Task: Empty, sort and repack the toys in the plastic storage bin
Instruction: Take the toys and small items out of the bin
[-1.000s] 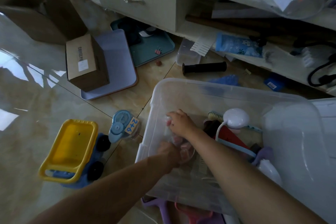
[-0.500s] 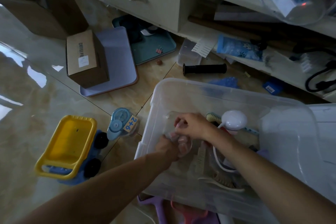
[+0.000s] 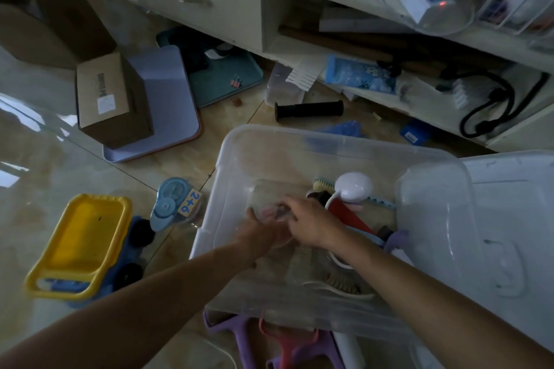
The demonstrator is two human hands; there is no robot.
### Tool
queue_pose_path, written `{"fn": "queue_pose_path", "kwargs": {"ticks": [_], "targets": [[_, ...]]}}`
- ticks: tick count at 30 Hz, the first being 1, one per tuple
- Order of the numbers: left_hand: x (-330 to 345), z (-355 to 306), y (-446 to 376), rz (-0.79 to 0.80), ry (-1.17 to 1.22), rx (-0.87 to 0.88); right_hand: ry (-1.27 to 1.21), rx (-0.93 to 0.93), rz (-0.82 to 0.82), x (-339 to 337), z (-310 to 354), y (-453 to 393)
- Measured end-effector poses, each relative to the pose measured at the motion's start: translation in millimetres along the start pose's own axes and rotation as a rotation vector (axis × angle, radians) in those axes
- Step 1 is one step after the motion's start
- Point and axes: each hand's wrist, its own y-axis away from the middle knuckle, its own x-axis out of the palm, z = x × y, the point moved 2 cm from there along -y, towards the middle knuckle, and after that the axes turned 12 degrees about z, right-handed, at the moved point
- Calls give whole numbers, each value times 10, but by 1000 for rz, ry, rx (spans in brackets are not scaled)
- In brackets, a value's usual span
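Right hand point(image 3: 311, 226) now lower in bin point(image 3: 299, 141), nearer left hand point(image 3: 257, 231).

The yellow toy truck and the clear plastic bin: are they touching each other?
Apart. The head view shows the yellow toy truck on the floor left of the clear plastic bin, with bare tile showing between them.

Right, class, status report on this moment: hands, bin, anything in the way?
Both hands, left hand and right hand, inside the clear storage bin, working a small clear item; grip unclear. Brushes and white round gadget crowd the right side.
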Motion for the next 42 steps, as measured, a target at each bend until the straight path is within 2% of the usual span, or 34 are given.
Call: {"fn": "queue_pose_path", "kwargs": {"ticks": [2, 4, 6, 11, 17, 21, 26, 30, 35, 39, 42], "targets": [[15, -25, 39, -99, -272, 114, 79, 85, -148, -122, -116, 38], [25, -43, 2, -97, -540, 234, 126, 127, -189, -201, -193, 63], [20, -2, -145, -44, -785, 267, 137, 133, -191, -206, -222, 68], [90, 5, -328, -42, -1118, 269, 137, 115, -240, -98, -172, 68], [73, -64, -237, -146, -1023, 304, 91, 166, -262, -32, -183, 54], [103, -133, -154, -169, -1064, 332, 114, 205, -105, 32, -104, 21], [108, 69, -296, -103, -1120, 247, 132, 230, -49, 188, 0, -58], [103, 144, -326, -112, -1087, 211, 158, 226, 16, 334, 9, -108], [144, -3, -293, -179, -1082, 293, 98, 240, -109, 311, -43, -162], [108, -172, -163, -225, -985, 307, -6, 203, -294, 142, -94, -163], [108, -339, -61, -270, -908, 380, -44, 177, -414, 7, -117, -84]]}}
